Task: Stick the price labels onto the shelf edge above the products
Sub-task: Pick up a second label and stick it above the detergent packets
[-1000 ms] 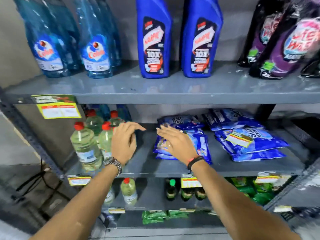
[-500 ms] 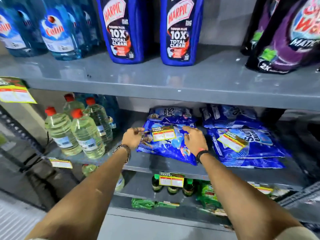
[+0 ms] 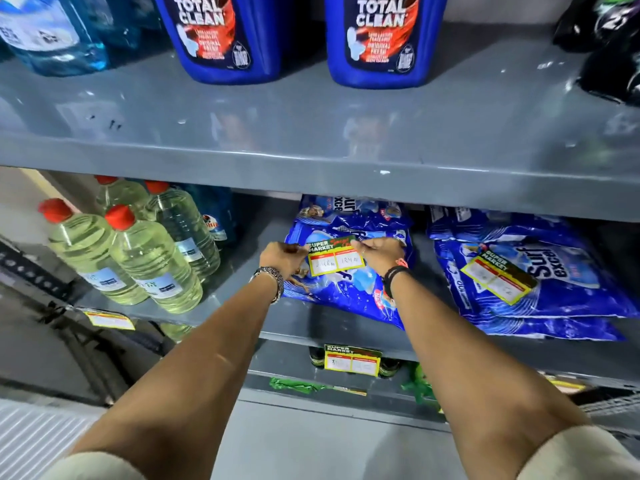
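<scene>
Both hands pinch one price label [image 3: 335,257] between them – the left hand [image 3: 282,257] closed on its 9 o'clock edge, the right hand [image 3: 380,255] closed on its 3 o'clock edge – holding it just over the blue detergent pouches [image 3: 349,271] on the middle shelf, below the grey shelf edge [image 3: 346,181] that runs across at 12 o'clock. The label has a dark green header reading "SUPER MARKET", a yellow border and two white boxes with handwriting too faint to read. A second label [image 3: 498,277] of the same kind lies on the "Surf excel" pouches [image 3: 540,282] at 3 o'clock; a third [image 3: 352,360] is stuck on the shelf edge at 6 o'clock, and a fourth [image 3: 110,319] at 8 o'clock is blurred. On the top shelf stand two blue bottles [image 3: 225,36] printed "TOTAL CLEAN" and "ORIGINAL FRESH". At 9 o'clock stand four clear bottles [image 3: 145,258] with red caps, their small labels unreadable. A metal bracelet circles the left wrist – a dark band the right
</scene>
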